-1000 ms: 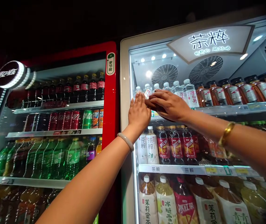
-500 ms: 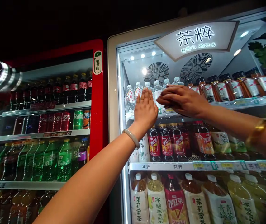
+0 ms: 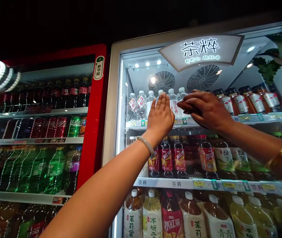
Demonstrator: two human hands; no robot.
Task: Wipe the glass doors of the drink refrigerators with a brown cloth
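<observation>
Left hand point(image 3: 161, 115), fingers extended, empty, before the clear bottles point(image 3: 141, 104); right hand point(image 3: 209, 110), fingers bent, grasp indeterminate, just right of it, before the same shelf point(image 3: 245, 118).

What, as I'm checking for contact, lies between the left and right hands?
Just a narrow open gap between the left hand and the right hand; in the head view, a clear bottle with red lettering shows behind it.

Smooth pale stone-like bangle around the left wrist, shiny gold-coloured metal bangle on the right, both forearms sleeveless
</observation>
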